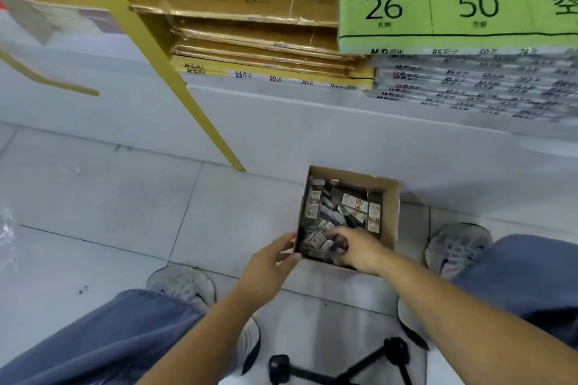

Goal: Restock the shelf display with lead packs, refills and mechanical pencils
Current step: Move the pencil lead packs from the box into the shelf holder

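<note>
Head view: the box (394, 212) stands on the floor (125, 212). The left grip (272, 262) clasps the box's near corner. The right grip (359, 248) is down among the loose packs (355, 203); I cannot tell if it holds one. The packs lie in a jumble, so lifting one could drag others out onto the floor.

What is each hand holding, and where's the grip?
Left hand holds the cardboard box at its near-left corner. Right hand is in among the packs; whether it grips one cannot be told.
</note>
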